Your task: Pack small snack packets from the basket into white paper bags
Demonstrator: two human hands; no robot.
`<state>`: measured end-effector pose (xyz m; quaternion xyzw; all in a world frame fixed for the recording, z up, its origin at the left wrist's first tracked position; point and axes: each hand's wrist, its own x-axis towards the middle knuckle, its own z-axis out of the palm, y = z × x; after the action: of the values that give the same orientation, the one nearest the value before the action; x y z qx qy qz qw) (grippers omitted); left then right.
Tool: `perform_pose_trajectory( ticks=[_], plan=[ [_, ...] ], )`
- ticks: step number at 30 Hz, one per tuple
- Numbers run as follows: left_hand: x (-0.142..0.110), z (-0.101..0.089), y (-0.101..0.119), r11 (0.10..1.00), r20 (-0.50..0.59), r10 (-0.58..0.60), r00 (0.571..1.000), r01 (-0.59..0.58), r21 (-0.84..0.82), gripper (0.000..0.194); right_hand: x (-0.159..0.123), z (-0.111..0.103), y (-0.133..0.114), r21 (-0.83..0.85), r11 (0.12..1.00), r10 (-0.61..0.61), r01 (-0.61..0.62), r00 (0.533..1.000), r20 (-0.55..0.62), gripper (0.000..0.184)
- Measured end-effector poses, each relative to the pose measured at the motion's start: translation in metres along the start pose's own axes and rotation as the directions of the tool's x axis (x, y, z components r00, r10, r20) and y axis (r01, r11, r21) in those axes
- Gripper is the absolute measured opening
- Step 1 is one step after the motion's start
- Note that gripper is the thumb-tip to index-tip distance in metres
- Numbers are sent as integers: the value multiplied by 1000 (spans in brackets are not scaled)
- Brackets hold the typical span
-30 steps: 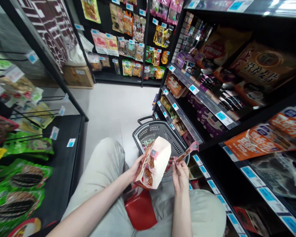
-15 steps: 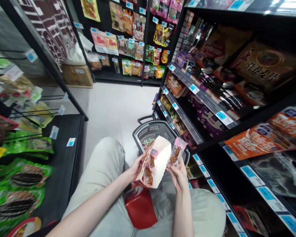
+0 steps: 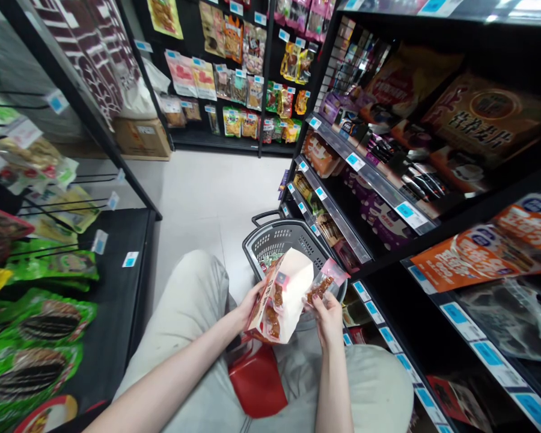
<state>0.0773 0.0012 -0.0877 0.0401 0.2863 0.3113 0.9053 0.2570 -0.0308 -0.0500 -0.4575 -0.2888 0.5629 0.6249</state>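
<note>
My left hand (image 3: 251, 302) grips the side of an opened cardboard snack box (image 3: 296, 294), tilted so its inside faces me. Small clear packets with brown pieces (image 3: 274, 322) show at the box's opening. Between the fingers of my right hand (image 3: 328, 316) is a small clear sachet (image 3: 325, 282) with pink ends and a brown snack inside. It is just right of the box. Beneath both hands stands a grey shopping basket (image 3: 277, 231), partly hidden by the box; some green packets (image 3: 267, 263) lie in it.
A red stool seat (image 3: 258, 382) shows between my knees. On the right rises a black shelf unit (image 3: 379, 264) with bagged goods and price tags. Bagged snacks (image 3: 45, 322) fill a rack on the left. A cardboard carton (image 3: 143, 139) sits on the floor ahead, near hanging snack bags (image 3: 241, 123).
My right hand has turned the sachet, so it now leans further to the right and lies flatter. The box and my left hand have stayed in place.
</note>
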Motion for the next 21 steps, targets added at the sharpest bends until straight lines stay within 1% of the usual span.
perform_pose_trajectory(
  ticks=[4, 6, 8, 10, 14, 16, 18, 21],
  plan=[
    [0, 1, 0, 1000, -13, -10, 1000, 10, 2, 48, 3, -4, 2, -150, 979, -146, 138, 989, -40, 26],
    [0, 0, 0, 1000, -8, -4, 1000, 4, 3, 48, 2, -5, -1, -203, 966, -173, 162, 984, -37, 25],
    [1, -1, 0, 1000, -2, -2, 1000, 2, 7, 48, 0, -4, -4, -220, 963, -167, 156, 985, -34, 24],
    [2, -2, 0, 1000, 7, -2, 1000, 2, 9, 48, -2, -3, -5, -196, 972, -135, 127, 990, -30, 24],
    [2, -2, 0, 1000, 16, 1, 1000, -1, 8, 48, -5, -2, -5, -57, 997, -45, 45, 999, -1, 27],
    [2, -2, 0, 1000, 13, 0, 1000, 0, 13, 48, -5, -1, -6, 12, 999, -48, 49, 999, -11, 30],
    [2, -2, 0, 1000, 13, 4, 1000, -4, 18, 49, -4, -1, -7, 58, 996, -60, 63, 997, -46, 29],
    [2, -3, -1, 1000, 19, 18, 1000, -19, 16, 49, -2, -1, -10, 67, 996, -54, 61, 994, -99, 23]
  ],
)
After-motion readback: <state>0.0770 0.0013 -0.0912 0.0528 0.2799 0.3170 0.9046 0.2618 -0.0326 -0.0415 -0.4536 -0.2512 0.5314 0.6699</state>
